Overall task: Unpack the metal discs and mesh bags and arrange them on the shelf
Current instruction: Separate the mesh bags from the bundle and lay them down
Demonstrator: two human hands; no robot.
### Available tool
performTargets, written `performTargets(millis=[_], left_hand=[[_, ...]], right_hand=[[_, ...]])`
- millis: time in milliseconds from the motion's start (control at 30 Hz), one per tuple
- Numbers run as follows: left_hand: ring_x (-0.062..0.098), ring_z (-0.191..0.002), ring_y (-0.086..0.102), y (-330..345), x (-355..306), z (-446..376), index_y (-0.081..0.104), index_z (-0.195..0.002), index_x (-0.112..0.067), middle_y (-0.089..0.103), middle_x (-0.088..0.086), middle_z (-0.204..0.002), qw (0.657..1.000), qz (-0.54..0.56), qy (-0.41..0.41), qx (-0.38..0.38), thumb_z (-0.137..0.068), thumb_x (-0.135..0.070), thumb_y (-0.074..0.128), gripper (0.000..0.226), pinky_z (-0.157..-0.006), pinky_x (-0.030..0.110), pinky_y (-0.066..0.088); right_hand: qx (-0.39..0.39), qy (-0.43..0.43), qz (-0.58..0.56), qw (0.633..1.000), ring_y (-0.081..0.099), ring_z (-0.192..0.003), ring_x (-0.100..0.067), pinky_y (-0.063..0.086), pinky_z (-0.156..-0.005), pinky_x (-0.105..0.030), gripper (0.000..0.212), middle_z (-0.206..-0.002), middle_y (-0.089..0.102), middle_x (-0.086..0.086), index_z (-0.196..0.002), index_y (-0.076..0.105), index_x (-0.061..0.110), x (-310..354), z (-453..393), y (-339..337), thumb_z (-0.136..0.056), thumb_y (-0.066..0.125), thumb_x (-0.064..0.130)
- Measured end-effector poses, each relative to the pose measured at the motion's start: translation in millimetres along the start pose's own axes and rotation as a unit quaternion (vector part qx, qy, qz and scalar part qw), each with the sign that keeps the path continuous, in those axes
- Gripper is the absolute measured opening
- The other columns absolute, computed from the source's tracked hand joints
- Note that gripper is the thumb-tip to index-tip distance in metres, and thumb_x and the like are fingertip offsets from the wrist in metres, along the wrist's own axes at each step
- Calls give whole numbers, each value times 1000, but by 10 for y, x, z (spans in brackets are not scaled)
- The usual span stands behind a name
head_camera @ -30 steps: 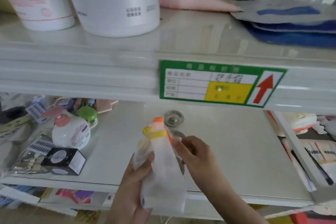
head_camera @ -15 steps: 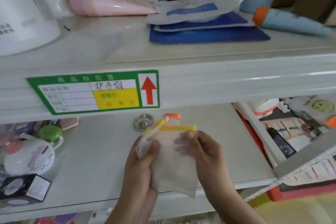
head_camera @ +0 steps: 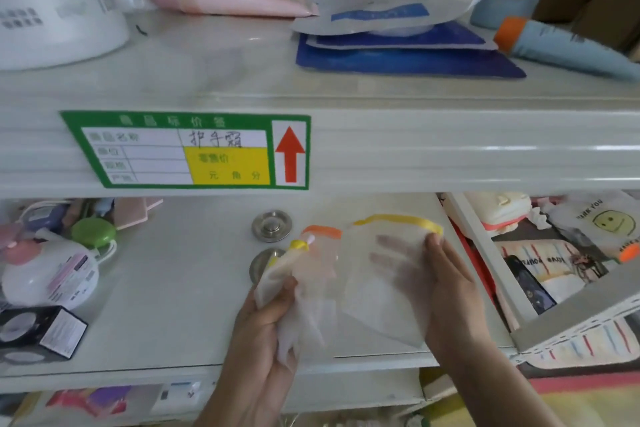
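Observation:
My left hand point(head_camera: 266, 319) grips a bunch of white mesh bags point(head_camera: 304, 291) with orange and yellow trims above the lower shelf point(head_camera: 166, 288). My right hand point(head_camera: 446, 288) holds a single yellow-trimmed mesh bag point(head_camera: 384, 291) by its right edge, fingers showing through the mesh. One metal disc point(head_camera: 272, 225) lies on the shelf behind the bags. A second metal disc point(head_camera: 261, 262) lies nearer, partly hidden by the bunch.
A white bottle point(head_camera: 52, 274), a green round case point(head_camera: 93, 233) and a black box point(head_camera: 41, 331) crowd the shelf's left. A green price label point(head_camera: 187, 149) sits on the upper shelf edge. Packaged goods point(head_camera: 554, 253) fill the right compartment behind a divider point(head_camera: 481, 253).
My right hand has pulled one yellow-trimmed bag away to the right from the bunch in my left hand. The view has shifted slightly.

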State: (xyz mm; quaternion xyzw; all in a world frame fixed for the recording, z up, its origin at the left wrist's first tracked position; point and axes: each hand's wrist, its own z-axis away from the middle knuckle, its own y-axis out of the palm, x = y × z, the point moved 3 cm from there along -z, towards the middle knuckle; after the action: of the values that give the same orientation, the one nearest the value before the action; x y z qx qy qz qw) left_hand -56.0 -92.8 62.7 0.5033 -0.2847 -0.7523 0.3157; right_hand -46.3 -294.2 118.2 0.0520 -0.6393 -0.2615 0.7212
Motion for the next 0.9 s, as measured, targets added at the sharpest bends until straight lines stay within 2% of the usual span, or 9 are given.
performTargets(millis=[167, 267, 400, 467, 533, 633, 767, 833, 900], left_hand=[[29, -86, 67, -302, -4, 216, 58, -130, -6, 63, 24, -121, 999, -19, 30, -6, -65, -13, 82, 70, -61, 30, 57], [31, -91, 72, -491, 4, 372, 61, -127, -5, 68, 23, -121, 998, -41, 44, -37, -33, -25, 98, 104, -59, 29, 59], [30, -102, 72, -786, -22, 516, 66, -119, -4, 73, 19, -114, 991, -98, 42, -78, -28, -37, 99, 103, -80, 35, 62], [29, -105, 71, -899, -98, 581, 70, -111, -7, 70, 22, -119, 983, -129, 62, -113, -43, -38, 96, 79, -96, 41, 55], [10, -82, 75, -971, -194, 631, 74, -91, -11, 74, 20, -107, 974, -156, 87, -141, -48, -38, 89, 54, -78, 24, 60], [-3, -63, 72, -1028, -254, 654, 71, -83, -5, 80, 8, -89, 967, -179, 113, -141, -31, -42, 97, 69, -58, 7, 54], [-3, -59, 71, -927, -346, 723, 68, -98, -2, 79, -5, -69, 972, -170, 94, -130, -83, 8, 65, 18, -51, 6, 52], [7, -76, 75, -939, -324, 688, 68, -106, -5, 81, 1, -83, 974, -165, 91, -129, -81, 8, 64, 28, -57, 12, 56], [14, -85, 76, -929, -330, 648, 69, -111, -12, 79, 8, -100, 975, -150, 83, -139, -76, 3, 69, 38, -59, 17, 58]], right_hand=[[3, 23, 131, 991, 75, -82, -41, 57, -77, -48, 26, -106, 75, -25, -102, 56, 5, -64, -591, -119, -106, 39, 23], [30, 30, 183, 982, 76, -76, -34, 59, -72, -44, 24, -112, 72, -28, -104, 58, 4, -179, -993, -22, -105, 42, 21], [80, 18, 178, 981, 76, -73, -28, 62, -65, -35, 24, -97, 77, -15, -109, 63, 0, -228, -1348, 329, -102, 49, 18], [71, 14, 165, 984, 74, -67, -23, 61, -60, -31, 17, -85, 76, -8, -97, 66, 6, -270, -1491, 458, -99, 54, 18], [41, 10, 235, 971, 68, -54, -18, 56, -51, -27, 14, -75, 69, -8, -84, 67, 10, -400, -1659, 490, -95, 61, 15], [-3, 12, 392, 920, 54, -44, -16, 42, -46, -24, 22, -71, 59, -14, -68, 66, 5, -724, -1904, 344, -89, 69, 12], [-35, -36, 534, 844, 48, -60, -21, 38, -55, -29, 28, -63, 50, -12, -73, 68, -12, -956, -2060, 219, -83, 70, 14], [-37, -62, 585, 808, 60, -70, -28, 49, -66, -38, 19, -70, 62, -12, -82, 71, -2, -967, -2091, 225, -82, 72, 18], [-42, -89, 647, 756, 63, -95, -32, 53, -87, -43, 34, -96, 68, -13, -108, 69, 8, -958, -2077, 226, -79, 78, 24]])
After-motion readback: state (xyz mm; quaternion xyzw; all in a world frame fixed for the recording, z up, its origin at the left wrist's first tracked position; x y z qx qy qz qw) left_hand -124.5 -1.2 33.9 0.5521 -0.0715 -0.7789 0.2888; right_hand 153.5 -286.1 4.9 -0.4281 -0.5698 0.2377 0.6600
